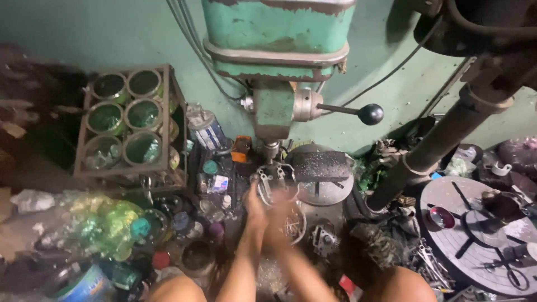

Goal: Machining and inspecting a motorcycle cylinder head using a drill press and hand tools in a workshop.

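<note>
both hands [268, 210] raised beside metal clamp [272, 177]

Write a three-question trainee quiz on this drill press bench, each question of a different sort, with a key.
1. True or false: the rack of round tins stands to the right of the green drill press.
2. Multiple choice: the black ball knob on the feed lever points toward the A) left B) right C) floor.
3. Fill in: both hands, left hand and right hand, are blurred and meet just below the metal ____ under the spindle.

Key: 1 false; 2 B; 3 clamp. Neither hand's grip can be made out through the blur.
</note>
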